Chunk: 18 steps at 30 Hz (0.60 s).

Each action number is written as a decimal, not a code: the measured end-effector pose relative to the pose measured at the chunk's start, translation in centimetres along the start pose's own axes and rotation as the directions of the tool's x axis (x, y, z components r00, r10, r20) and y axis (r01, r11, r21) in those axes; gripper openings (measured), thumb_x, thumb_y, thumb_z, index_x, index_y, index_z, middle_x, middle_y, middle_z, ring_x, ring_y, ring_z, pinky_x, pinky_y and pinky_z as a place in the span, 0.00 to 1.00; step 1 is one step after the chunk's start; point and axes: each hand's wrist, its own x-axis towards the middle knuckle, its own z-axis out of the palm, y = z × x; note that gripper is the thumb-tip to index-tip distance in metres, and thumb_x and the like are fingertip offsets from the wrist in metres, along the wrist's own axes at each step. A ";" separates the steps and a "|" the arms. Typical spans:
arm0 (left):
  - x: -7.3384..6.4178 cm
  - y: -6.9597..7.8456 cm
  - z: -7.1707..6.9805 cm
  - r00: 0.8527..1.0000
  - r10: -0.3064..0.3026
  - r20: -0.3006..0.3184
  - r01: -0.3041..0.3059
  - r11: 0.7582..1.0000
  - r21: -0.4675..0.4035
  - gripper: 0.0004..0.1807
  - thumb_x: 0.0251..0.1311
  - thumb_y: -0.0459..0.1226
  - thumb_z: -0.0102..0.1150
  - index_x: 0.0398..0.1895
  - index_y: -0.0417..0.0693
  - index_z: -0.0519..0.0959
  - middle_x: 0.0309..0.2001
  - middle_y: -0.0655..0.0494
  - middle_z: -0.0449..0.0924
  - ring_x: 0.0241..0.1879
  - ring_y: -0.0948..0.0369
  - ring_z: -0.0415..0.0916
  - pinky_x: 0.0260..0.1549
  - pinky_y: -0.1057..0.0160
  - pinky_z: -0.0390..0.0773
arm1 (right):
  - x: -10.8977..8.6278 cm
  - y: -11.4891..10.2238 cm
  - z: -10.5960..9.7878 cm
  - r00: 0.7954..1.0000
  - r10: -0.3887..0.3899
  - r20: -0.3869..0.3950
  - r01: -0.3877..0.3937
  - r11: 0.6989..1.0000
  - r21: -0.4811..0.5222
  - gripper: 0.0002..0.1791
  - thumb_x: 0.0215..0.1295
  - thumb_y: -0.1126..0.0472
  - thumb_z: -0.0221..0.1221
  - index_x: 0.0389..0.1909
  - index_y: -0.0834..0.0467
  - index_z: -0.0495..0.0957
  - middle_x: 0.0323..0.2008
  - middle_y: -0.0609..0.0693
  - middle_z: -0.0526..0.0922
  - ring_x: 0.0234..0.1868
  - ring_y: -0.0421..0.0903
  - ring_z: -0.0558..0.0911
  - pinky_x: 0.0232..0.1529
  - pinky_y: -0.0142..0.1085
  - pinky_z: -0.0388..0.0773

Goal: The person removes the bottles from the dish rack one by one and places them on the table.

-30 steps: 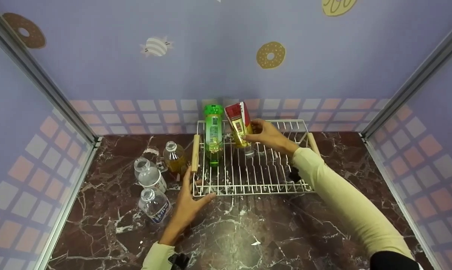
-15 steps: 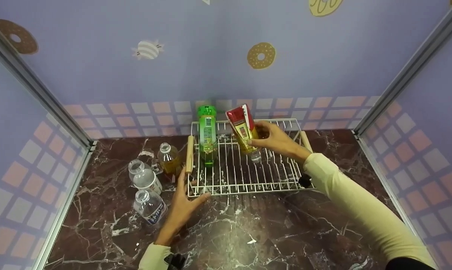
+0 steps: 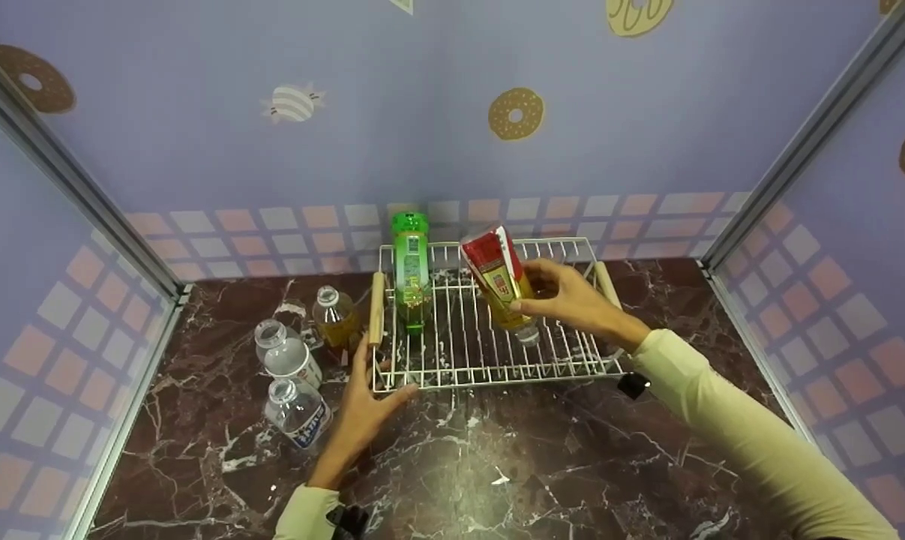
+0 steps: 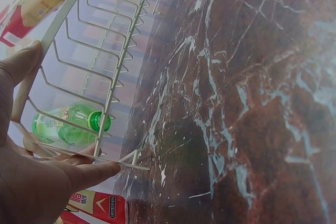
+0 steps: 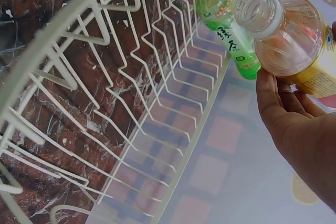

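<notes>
Steadying, it seems, the wire rack (image 3: 377, 309) left-of-centre, your left hand (image 3: 366, 412) grips its near corner | your right hand (image 3: 568, 304) holds the red-and-yellow-labelled bottle (image 3: 501, 283) mid-frame, neck down, perhaps matching the green tea bottle (image 3: 412, 262).

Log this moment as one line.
left hand: holds rack corner | right hand: grips red-and-yellow bottle, neck down, over rack | green bottle: in rack, neck down | three bottles: on table beside rack
</notes>
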 end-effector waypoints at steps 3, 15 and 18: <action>0.0 0.1 0.0 1.000 -0.006 -0.001 0.006 1.000 0.006 0.68 0.61 0.37 0.83 0.92 0.51 0.41 0.88 0.34 0.44 0.79 0.35 0.65 0.71 0.34 0.76 | -0.9 -0.2 0.0 1.000 -0.011 0.000 0.011 1.000 -0.012 0.43 0.68 0.57 0.76 0.77 0.69 0.68 0.63 0.64 0.84 0.62 0.60 0.84 0.68 0.54 0.84; -0.2 0.2 -0.1 1.000 -0.019 -0.011 0.019 0.999 0.046 0.67 0.61 0.38 0.83 0.93 0.53 0.41 0.89 0.35 0.43 0.79 0.35 0.65 0.75 0.31 0.69 | -3.7 -0.5 1.0 0.993 -0.113 0.025 0.114 0.993 -0.032 0.39 0.67 0.61 0.75 0.74 0.71 0.72 0.60 0.63 0.86 0.58 0.57 0.86 0.65 0.48 0.85; -0.2 0.2 -0.1 1.000 -0.020 -0.006 0.020 0.999 0.048 0.68 0.61 0.39 0.83 0.93 0.53 0.41 0.89 0.35 0.40 0.80 0.34 0.64 0.76 0.30 0.67 | -4.6 -0.3 1.3 0.993 -0.112 0.030 0.113 0.993 -0.028 0.38 0.67 0.61 0.75 0.74 0.70 0.73 0.59 0.62 0.86 0.58 0.57 0.86 0.64 0.46 0.86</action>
